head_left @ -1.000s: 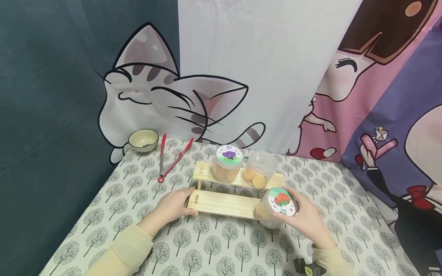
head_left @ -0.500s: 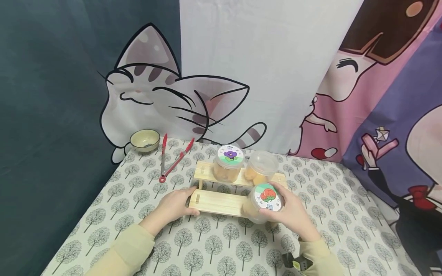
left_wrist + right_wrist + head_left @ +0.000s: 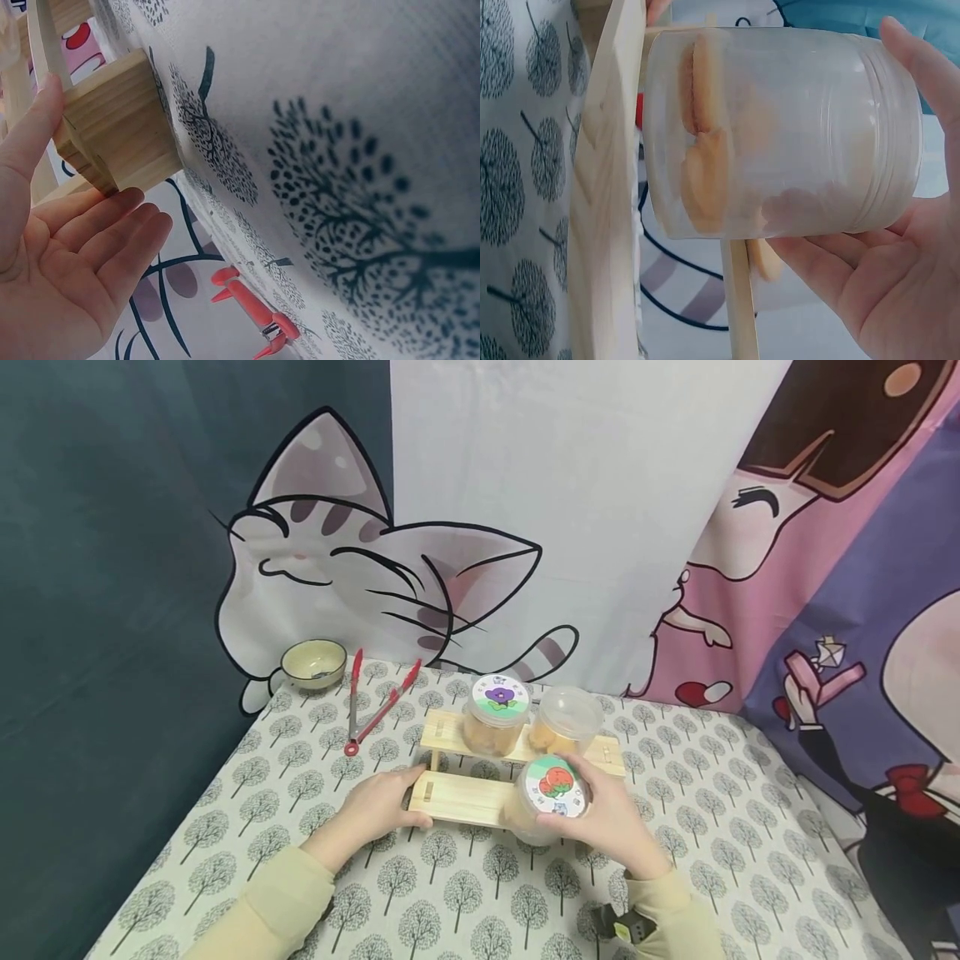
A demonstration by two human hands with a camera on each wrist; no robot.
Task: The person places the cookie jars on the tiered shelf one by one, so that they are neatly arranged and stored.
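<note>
My left hand (image 3: 378, 806) grips the left end of the lower shelf of a two-tier wooden rack (image 3: 457, 799). In the left wrist view the thumb lies on one edge of the rack's end (image 3: 124, 105), with a fingertip at the opposite edge. Over the lower shelf, my right hand (image 3: 611, 822) holds a clear plastic jar (image 3: 555, 789) near its lid, which bears a red fruit picture. Orange-brown pieces (image 3: 705, 180) show at the jar's bottom, right at the shelf in the right wrist view. The jar's thumb-side wall is partly covered by the hand.
On the upper shelf stand a jar with a purple-picture lid (image 3: 497, 714) and a jar with a plain clear top (image 3: 567, 714). Spread red-tipped tongs (image 3: 356, 727) lie back left, beside a cream bowl (image 3: 313, 664). A printed curtain (image 3: 600, 527) hangs behind the tree-patterned cloth (image 3: 465, 902).
My right hand has moved left along the lower shelf with the jar, from its right end toward the middle. The left hand keeps its grip on the rack's left end.
</note>
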